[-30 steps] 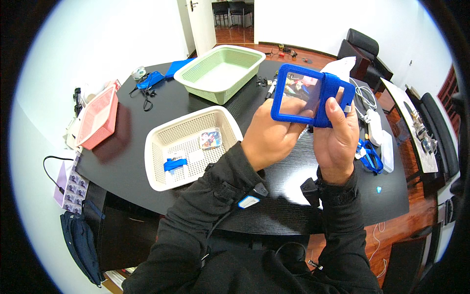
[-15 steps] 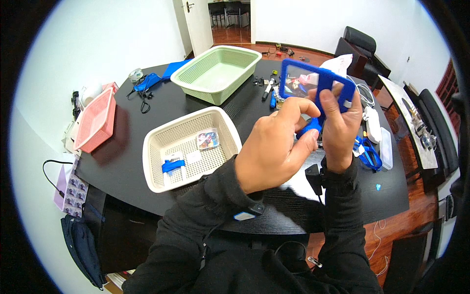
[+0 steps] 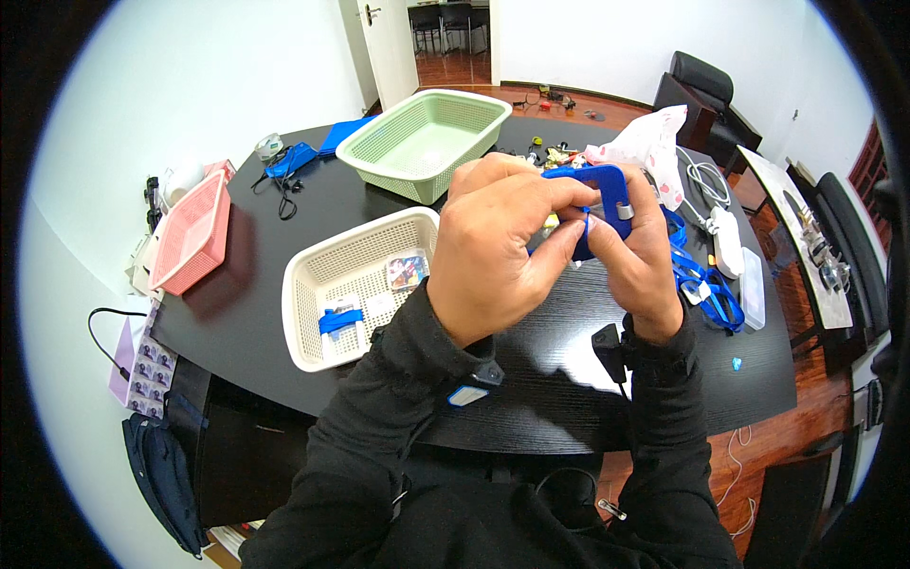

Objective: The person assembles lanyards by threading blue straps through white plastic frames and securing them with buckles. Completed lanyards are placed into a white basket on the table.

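Both my hands meet above the right half of the dark table. My right hand (image 3: 641, 261) grips a blue badge holder (image 3: 604, 180) with a small metal clip at its edge. The holder is raised and tilted, much of it hidden behind the fingers. With thumb and forefinger my left hand (image 3: 507, 247) pinches a blue strap (image 3: 585, 228) at the holder's lower part. Next to my right hand, blue lanyards (image 3: 711, 294) lie in a loose heap.
A cream basket (image 3: 296, 303) holds a blue-wrapped piece and a small colourful item. Behind it stands a green basket (image 3: 379, 175); a pink basket (image 3: 194, 247) is at the left edge. A white power strip (image 3: 726, 242), clear box (image 3: 752, 289) and patterned plastic bag (image 3: 654, 142) are at right.
The badge holder has come down and turned, so its clear window no longer shows. My left hand has moved up and slightly left, still pinching the blue strap.
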The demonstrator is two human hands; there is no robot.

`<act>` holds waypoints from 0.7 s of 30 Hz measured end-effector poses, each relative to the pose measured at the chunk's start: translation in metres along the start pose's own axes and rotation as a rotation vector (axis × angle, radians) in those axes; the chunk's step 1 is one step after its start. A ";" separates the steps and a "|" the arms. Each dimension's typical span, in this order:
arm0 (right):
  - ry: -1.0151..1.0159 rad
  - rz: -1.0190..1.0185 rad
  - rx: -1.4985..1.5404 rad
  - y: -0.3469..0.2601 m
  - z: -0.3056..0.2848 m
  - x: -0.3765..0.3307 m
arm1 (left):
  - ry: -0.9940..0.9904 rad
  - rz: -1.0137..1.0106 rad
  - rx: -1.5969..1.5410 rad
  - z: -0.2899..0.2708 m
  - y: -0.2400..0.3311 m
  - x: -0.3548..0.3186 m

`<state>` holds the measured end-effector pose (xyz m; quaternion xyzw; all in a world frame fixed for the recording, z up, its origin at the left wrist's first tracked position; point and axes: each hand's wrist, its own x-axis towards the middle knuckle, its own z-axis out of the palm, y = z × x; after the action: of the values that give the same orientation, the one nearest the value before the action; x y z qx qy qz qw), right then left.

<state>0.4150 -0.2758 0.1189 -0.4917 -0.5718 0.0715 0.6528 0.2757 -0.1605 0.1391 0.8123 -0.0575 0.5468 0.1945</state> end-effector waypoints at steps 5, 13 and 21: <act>-0.032 0.046 0.024 0.000 0.001 0.000 | 0.080 0.075 0.014 0.003 -0.007 0.000; -0.020 0.004 0.041 0.007 0.007 -0.003 | 0.105 0.054 0.029 -0.001 -0.011 -0.001; 0.027 0.014 -0.032 0.009 0.008 -0.003 | -0.231 -0.341 -0.236 -0.017 -0.013 0.002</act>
<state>0.4114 -0.2684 0.1095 -0.5071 -0.5606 0.0601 0.6520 0.2659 -0.1423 0.1433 0.8392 -0.0049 0.3990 0.3695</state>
